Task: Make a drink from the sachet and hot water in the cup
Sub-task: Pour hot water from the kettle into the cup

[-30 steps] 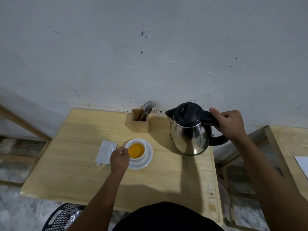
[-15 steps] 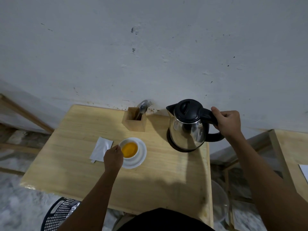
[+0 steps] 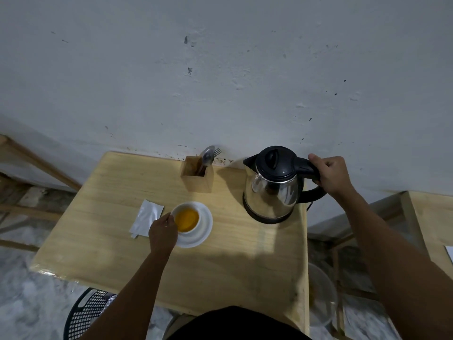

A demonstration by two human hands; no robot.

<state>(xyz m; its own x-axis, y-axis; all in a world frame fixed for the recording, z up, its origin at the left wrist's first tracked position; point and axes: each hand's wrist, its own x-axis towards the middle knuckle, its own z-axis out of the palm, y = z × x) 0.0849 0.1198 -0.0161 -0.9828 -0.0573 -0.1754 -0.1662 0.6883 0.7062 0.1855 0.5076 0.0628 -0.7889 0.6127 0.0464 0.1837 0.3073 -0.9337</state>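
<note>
step: kettle [image 3: 272, 190] set on table [image 3: 220, 266], R hand [image 3: 331, 176] clenched on handle | L hand [image 3: 163, 233] pinched at cup [image 3: 186, 218] | next: spoon [image 3: 207, 156] needed, stir

Glossy metal kettle [image 3: 270, 192], pale wood table [image 3: 220, 261], glossy white cup [image 3: 186, 218].

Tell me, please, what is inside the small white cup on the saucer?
The small white cup holds orange-amber liquid. The left hand covers its near-left rim; undissolved powder cannot be judged.

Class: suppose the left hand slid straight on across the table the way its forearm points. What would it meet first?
The left hand already touches the white cup of orange liquid on its saucer; pushing on would shove it, probably toward the kettle.
</note>
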